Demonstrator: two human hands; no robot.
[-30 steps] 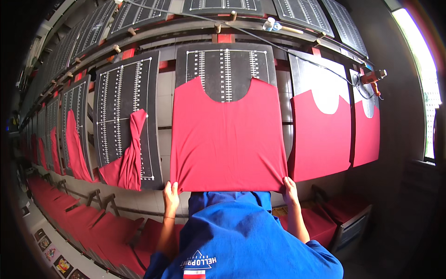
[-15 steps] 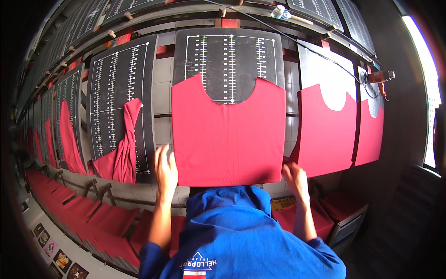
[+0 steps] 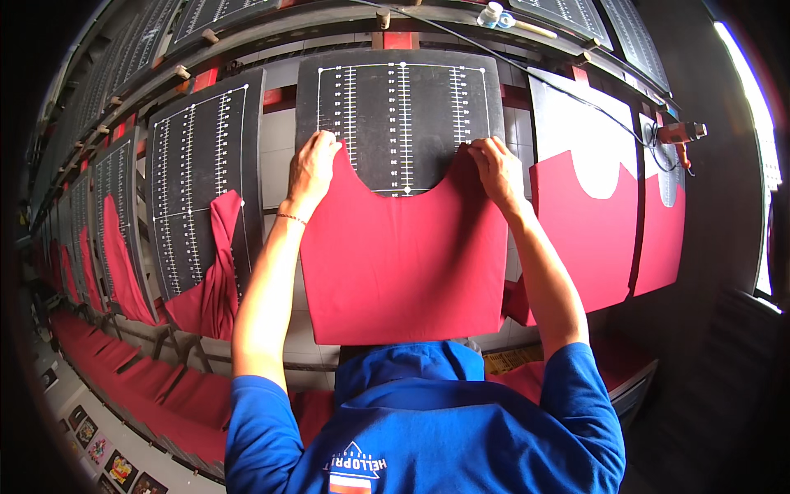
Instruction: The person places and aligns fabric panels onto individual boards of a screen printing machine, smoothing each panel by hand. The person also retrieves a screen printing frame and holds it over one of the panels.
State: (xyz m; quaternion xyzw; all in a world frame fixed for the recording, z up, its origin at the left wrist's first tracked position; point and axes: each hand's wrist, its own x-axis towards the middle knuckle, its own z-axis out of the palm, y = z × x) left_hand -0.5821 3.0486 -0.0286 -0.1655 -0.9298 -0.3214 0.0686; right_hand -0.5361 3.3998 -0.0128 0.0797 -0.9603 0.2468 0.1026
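Note:
A red cut shirt panel (image 3: 403,272) with a scooped neckline covers the lower part of a dark board (image 3: 374,107) marked with white ruler scales. Its left shoulder corner is pinched in the closed fingers of my left hand (image 3: 313,169). At the opposite shoulder corner, my right hand (image 3: 500,171) pinches the cloth between thumb and fingers. The neckline curve shows the board between my hands. Some shadow and slight folds cross the panel near my right hand.
To the left, a similar board (image 3: 169,181) carries a bunched red cloth piece (image 3: 216,263). On the right, another red panel (image 3: 584,239) lies on a white-topped board (image 3: 568,123). A corded heat gun (image 3: 681,133) sits beyond it. A rail with wooden pegs (image 3: 383,18) runs behind.
Both my hands have moved up from the panel's lower side edges to its shoulder corners and closed on the cloth. The neckline and lower hem sit slightly lower in view.

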